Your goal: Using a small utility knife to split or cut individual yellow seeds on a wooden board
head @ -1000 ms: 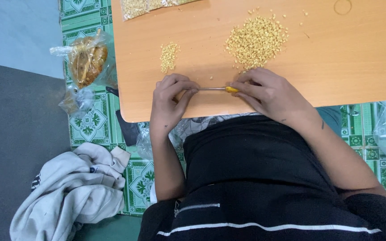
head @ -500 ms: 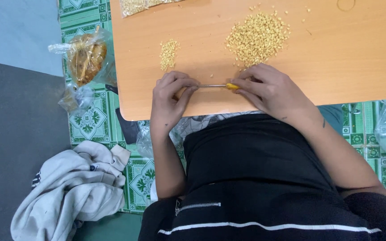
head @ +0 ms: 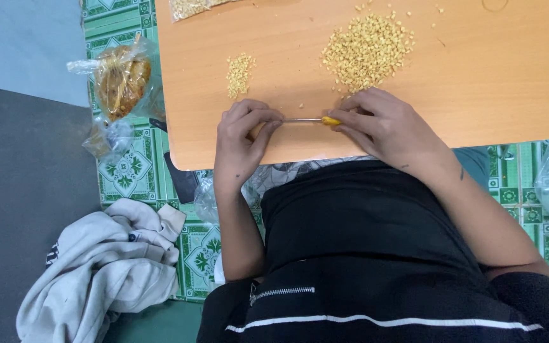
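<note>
Head view: two hands work a slim yellow-handled tool at the near edge of a wooden worktop.

From the head camera, the right hand has its fingers clamped on the yellow handle of a small tool, whose thin metal shaft runs level across to the left hand. There the fingers are pinched together at the shaft's tip; whether a tiny piece sits between them I cannot tell. The step looks like fitting or threading something small onto the tip, which calls for a steady, fine pinch. Just beyond the right hand lies a large heap of pale yellow grains, dry and loose, with a small heap near the left hand. The worktop is smooth orange-brown laminate. On the green patterned floor mat sit a crinkled clear bag and a rumpled grey garment.
</note>
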